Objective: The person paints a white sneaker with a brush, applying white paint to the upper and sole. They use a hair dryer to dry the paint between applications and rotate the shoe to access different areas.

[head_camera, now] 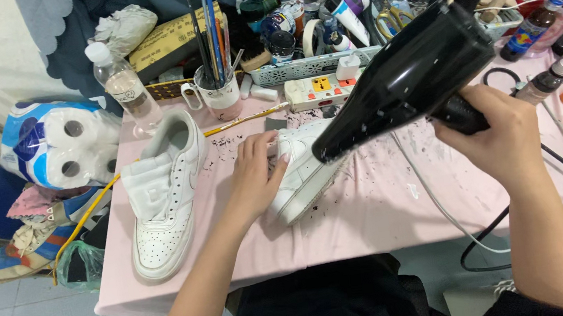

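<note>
Two white sneakers are lying on the pink-covered table [371, 211]. The left hand [255, 174] is resting flat, fingers loosely spread, on the nearer sneaker [301, 177], which is lying tilted on its side at the middle of the table, sole edge facing five o'clock. The right hand [498, 132] is closing fully around the handle of a black hair dryer [406, 79], whose nozzle is pointing toward eight o'clock and hovering just above that sneaker's heel end. The second sneaker [164, 198] is sitting upright at nine o'clock from the left hand, toe toward six o'clock. At twelve o'clock a white power strip [320, 91] is lying, and just beside it at eleven o'clock a mug of brushes [219, 91] is standing. A clear plastic bottle [122, 84] is standing at ten o'clock, and a pack of toilet rolls [57, 143] is sitting beyond the table's nine o'clock edge.
</note>
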